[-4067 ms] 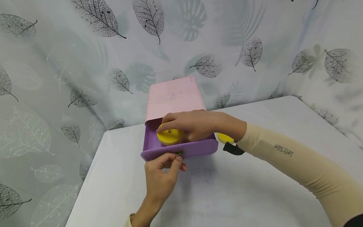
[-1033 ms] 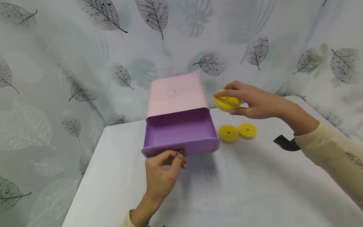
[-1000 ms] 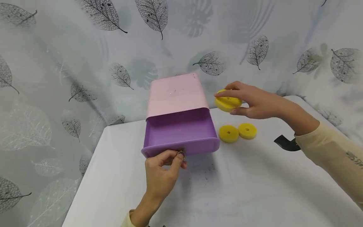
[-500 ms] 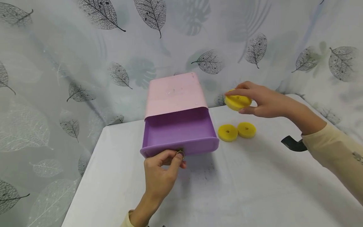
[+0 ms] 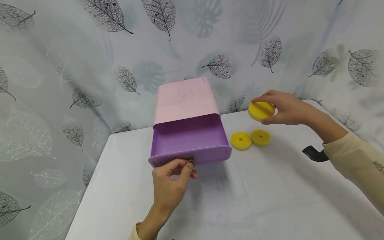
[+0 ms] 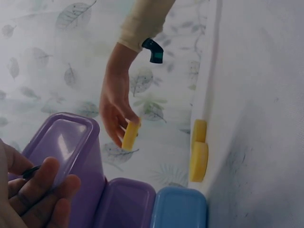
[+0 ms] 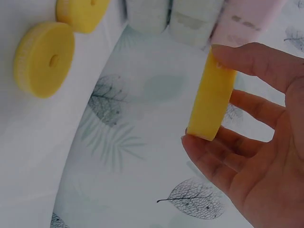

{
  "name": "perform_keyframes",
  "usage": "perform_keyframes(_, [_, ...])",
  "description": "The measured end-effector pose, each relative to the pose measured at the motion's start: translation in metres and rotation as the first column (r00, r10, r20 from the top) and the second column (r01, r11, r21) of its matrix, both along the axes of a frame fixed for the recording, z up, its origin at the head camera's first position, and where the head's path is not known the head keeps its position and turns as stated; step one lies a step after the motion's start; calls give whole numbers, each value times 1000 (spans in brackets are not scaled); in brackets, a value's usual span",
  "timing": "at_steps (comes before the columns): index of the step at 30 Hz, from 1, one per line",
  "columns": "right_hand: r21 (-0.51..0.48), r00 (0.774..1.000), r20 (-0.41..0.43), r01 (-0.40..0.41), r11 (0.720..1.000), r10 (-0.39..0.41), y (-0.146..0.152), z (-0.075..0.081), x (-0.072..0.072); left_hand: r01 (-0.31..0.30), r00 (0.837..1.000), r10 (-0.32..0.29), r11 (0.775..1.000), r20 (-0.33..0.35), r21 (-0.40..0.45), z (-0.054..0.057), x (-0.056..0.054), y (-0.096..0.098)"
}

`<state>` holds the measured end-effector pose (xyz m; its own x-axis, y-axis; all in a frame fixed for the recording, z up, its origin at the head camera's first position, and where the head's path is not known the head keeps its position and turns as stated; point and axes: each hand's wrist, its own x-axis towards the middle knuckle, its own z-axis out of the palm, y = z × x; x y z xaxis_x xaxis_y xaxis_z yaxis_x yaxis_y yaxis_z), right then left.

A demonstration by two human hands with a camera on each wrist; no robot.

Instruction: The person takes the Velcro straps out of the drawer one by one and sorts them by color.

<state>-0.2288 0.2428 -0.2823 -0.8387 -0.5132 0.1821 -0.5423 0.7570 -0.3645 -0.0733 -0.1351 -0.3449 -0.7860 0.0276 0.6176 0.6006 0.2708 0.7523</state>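
Observation:
My left hand (image 5: 170, 186) pinches the small metal ring pull (image 5: 193, 164) on the front of a purple drawer (image 5: 214, 154), which is pulled out of a pink casing (image 5: 186, 100). Nothing lies in the drawer. Off to the right, my right hand (image 5: 289, 108) holds a thick yellow disc (image 5: 260, 112) by its edge, raised above the table; the right wrist view shows this disc (image 7: 211, 99) edge-on between thumb and fingertips. Below it, two more yellow discs with centre holes, a nearer disc (image 5: 240, 144) and a farther disc (image 5: 261, 141), lie side by side right of the drawer.
Under the pulled-out drawer, the left wrist view shows a lower purple drawer (image 6: 126, 204) and a blue drawer (image 6: 180, 206) of the same stack. The white table (image 5: 255, 200) ends at a leaf-patterned curtain (image 5: 192, 43) behind. A dark strap end (image 5: 315, 154) sticks out near my right cuff.
My right hand has lifted a yellow disc out of the drawer and carried it right, beyond the casing, tilting it lately. My left hand keeps its pinch on the ring pull.

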Motion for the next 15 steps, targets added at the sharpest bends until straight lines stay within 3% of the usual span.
perform_keyframes(15, [86, 991, 80, 97, 992, -104, 14, -20, -14, 11, 1000, -11, 1000, -1, 11, 1, 0, -1])
